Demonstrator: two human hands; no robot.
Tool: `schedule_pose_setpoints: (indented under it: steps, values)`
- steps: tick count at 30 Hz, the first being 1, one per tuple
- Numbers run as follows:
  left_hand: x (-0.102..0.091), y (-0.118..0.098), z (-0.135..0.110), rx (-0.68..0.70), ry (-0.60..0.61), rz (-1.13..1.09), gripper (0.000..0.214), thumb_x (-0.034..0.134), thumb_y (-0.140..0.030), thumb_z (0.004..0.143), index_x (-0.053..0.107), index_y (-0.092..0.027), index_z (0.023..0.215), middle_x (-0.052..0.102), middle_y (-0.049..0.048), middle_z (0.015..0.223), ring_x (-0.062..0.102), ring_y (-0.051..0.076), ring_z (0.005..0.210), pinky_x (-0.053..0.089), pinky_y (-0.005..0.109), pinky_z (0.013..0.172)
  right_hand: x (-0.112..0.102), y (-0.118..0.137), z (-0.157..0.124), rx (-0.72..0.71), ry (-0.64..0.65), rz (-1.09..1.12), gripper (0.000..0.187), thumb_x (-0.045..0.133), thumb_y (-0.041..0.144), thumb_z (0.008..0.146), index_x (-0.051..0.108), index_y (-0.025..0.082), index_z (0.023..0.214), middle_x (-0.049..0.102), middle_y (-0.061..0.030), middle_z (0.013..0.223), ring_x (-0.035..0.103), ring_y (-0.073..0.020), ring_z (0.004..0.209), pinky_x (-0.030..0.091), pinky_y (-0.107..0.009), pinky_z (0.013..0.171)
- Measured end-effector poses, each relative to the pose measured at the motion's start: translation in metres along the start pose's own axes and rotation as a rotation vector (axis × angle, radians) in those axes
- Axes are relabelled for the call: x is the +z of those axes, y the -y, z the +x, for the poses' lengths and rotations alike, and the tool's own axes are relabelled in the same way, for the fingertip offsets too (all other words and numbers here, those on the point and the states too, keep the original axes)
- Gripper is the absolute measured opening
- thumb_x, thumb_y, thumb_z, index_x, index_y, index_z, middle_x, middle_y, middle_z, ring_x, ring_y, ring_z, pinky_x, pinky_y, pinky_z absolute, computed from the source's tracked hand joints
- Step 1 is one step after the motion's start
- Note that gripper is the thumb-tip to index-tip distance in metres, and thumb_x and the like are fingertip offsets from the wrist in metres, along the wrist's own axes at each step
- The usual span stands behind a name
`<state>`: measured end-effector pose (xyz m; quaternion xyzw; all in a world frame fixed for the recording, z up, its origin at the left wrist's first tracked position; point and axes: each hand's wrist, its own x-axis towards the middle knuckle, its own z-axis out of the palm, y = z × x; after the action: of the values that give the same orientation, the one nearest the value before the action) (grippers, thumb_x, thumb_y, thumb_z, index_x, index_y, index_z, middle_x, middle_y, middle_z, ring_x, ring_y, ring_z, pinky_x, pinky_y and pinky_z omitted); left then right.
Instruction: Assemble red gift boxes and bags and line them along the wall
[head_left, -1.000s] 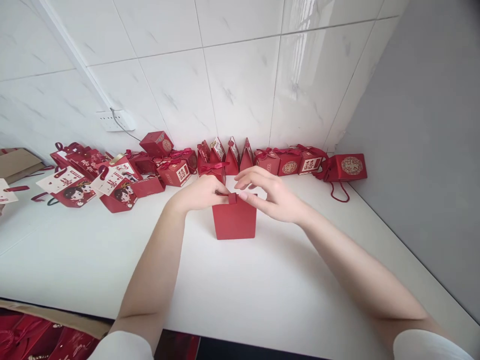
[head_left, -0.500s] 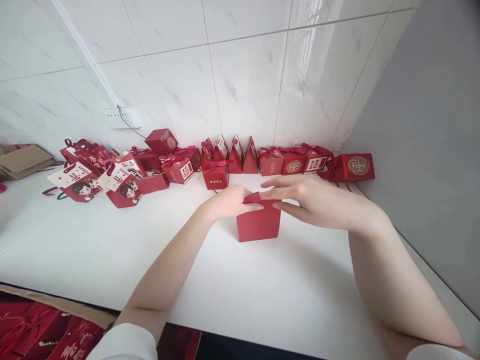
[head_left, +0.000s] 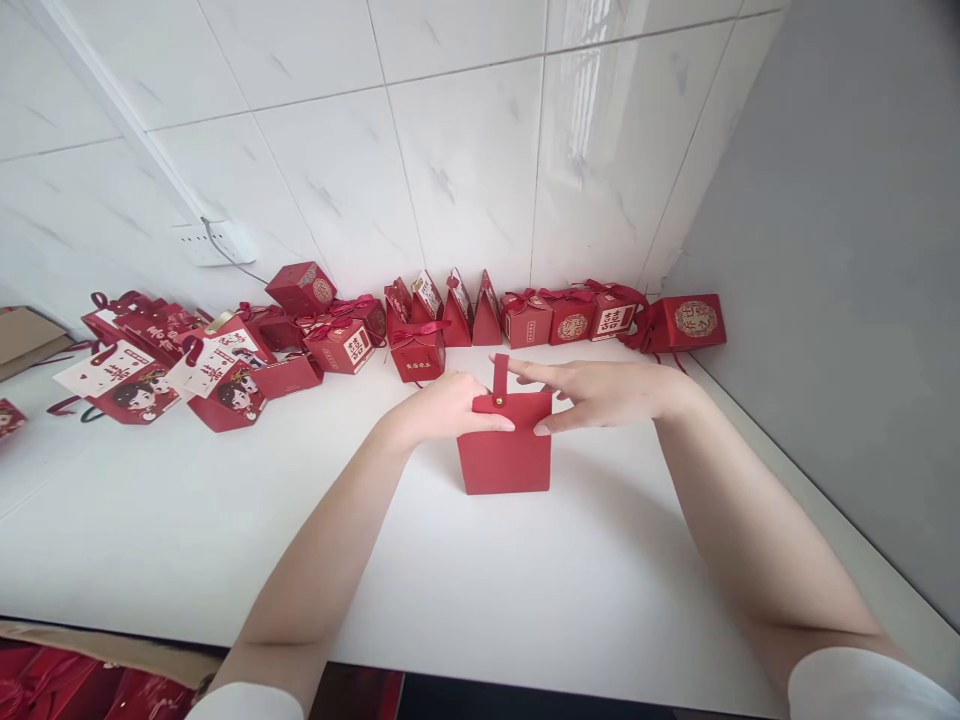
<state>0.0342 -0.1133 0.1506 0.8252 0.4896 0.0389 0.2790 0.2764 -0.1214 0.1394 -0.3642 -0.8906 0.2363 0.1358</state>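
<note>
A plain red gift box (head_left: 506,462) stands upright on the white table in front of me. From its top edge a short red strap (head_left: 501,375) with a gold stud sticks straight up. My left hand (head_left: 442,408) grips the box's upper left edge, thumb on the near face and fingers behind. At the upper right corner, the thumb of my right hand (head_left: 592,395) presses the near face. Its index finger reaches over the top to the strap, while the other fingers are partly hidden behind the box.
Along the tiled wall stands a row of red gift boxes (head_left: 529,318), some tied with ribbon. Boxes with cartoon figures (head_left: 225,385) lie to the left. A grey panel (head_left: 825,300) bounds the right side. Below the table's front edge are red packages (head_left: 75,685).
The strap, earlier low under my fingers, now stands upright. My right hand has shifted left and its fingers sit closer to the strap. The camera view has turned slightly right.
</note>
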Motion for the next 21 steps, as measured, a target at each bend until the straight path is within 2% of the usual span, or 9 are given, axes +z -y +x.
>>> schedule_pose_setpoints:
  steps: [6, 10, 12, 14, 16, 18, 19, 21]
  values:
    - [-0.005, 0.008, 0.001, 0.048, -0.018, 0.065, 0.062, 0.069, -0.061, 0.069, 0.025, -0.019, 0.054, 0.022, -0.0032, 0.056, 0.022, 0.009, 0.049, 0.015, 0.029, 0.048, 0.000, 0.001, -0.001, -0.060, -0.115, 0.003, 0.071, 0.067, 0.043, 0.083, 0.037, 0.042, 0.148, 0.052, 0.0024, 0.145, 0.065, -0.0261, 0.113, 0.055, -0.034, 0.082]
    - [-0.017, 0.017, -0.003, 0.043, -0.029, 0.110, 0.059, 0.068, -0.059, 0.070, 0.027, -0.019, 0.054, 0.022, -0.0035, 0.057, 0.021, 0.009, 0.049, 0.014, 0.029, 0.049, -0.007, 0.003, -0.004, -0.055, -0.070, 0.028, 0.062, 0.064, 0.041, 0.086, 0.044, 0.040, 0.145, 0.052, 0.0007, 0.145, 0.069, -0.0226, 0.102, 0.056, -0.033, 0.077]
    - [-0.024, 0.020, -0.007, 0.056, -0.077, 0.119, 0.054, 0.066, -0.058, 0.072, 0.035, -0.018, 0.054, 0.025, -0.0034, 0.057, 0.023, 0.009, 0.049, 0.015, 0.029, 0.050, -0.013, 0.006, -0.008, -0.027, -0.070, 0.017, 0.046, 0.061, 0.041, 0.088, 0.058, 0.036, 0.134, 0.062, -0.0011, 0.133, 0.070, -0.0227, 0.096, 0.056, -0.033, 0.073]
    - [-0.030, 0.021, -0.011, 0.098, -0.151, 0.097, 0.043, 0.063, -0.054, 0.077, 0.051, -0.017, 0.058, 0.037, -0.0022, 0.058, 0.031, 0.010, 0.052, 0.021, 0.028, 0.051, -0.018, 0.011, -0.011, -0.014, -0.152, -0.006, 0.030, 0.059, 0.040, 0.090, 0.070, 0.030, 0.115, 0.071, -0.0024, 0.114, 0.070, -0.0234, 0.093, 0.056, -0.035, 0.073]
    - [-0.034, 0.020, -0.015, 0.144, -0.200, 0.052, 0.033, 0.060, -0.050, 0.081, 0.068, -0.019, 0.073, 0.055, -0.0001, 0.067, 0.043, 0.012, 0.060, 0.030, 0.027, 0.056, -0.017, 0.018, -0.009, -0.071, -0.311, -0.002, 0.024, 0.057, 0.037, 0.091, 0.071, 0.027, 0.108, 0.072, -0.0030, 0.107, 0.067, -0.0237, 0.097, 0.055, -0.037, 0.080]
    - [-0.035, 0.018, -0.016, 0.170, -0.200, 0.013, 0.031, 0.059, -0.048, 0.082, 0.074, -0.021, 0.087, 0.065, 0.0011, 0.079, 0.051, 0.015, 0.069, 0.036, 0.026, 0.063, -0.012, 0.024, -0.003, -0.194, -0.437, 0.021, 0.027, 0.057, 0.034, 0.092, 0.066, 0.027, 0.117, 0.068, -0.0041, 0.117, 0.063, -0.0242, 0.108, 0.053, -0.039, 0.089]
    - [-0.034, 0.017, -0.016, 0.178, -0.191, -0.003, 0.032, 0.059, -0.048, 0.082, 0.075, -0.021, 0.090, 0.067, 0.0015, 0.082, 0.053, 0.015, 0.072, 0.037, 0.026, 0.065, -0.008, 0.026, 0.002, -0.257, -0.453, 0.026, 0.031, 0.057, 0.033, 0.092, 0.063, 0.028, 0.123, 0.064, -0.0048, 0.124, 0.060, -0.0244, 0.113, 0.052, -0.040, 0.093]
    - [-0.031, 0.015, -0.015, 0.189, -0.153, -0.018, 0.031, 0.060, -0.047, 0.082, 0.075, -0.021, 0.091, 0.066, 0.0012, 0.081, 0.053, 0.015, 0.072, 0.037, 0.026, 0.064, -0.001, 0.027, 0.009, -0.338, -0.398, 0.008, 0.036, 0.058, 0.029, 0.092, 0.060, 0.029, 0.128, 0.060, -0.0053, 0.131, 0.059, -0.0242, 0.116, 0.051, -0.041, 0.094]
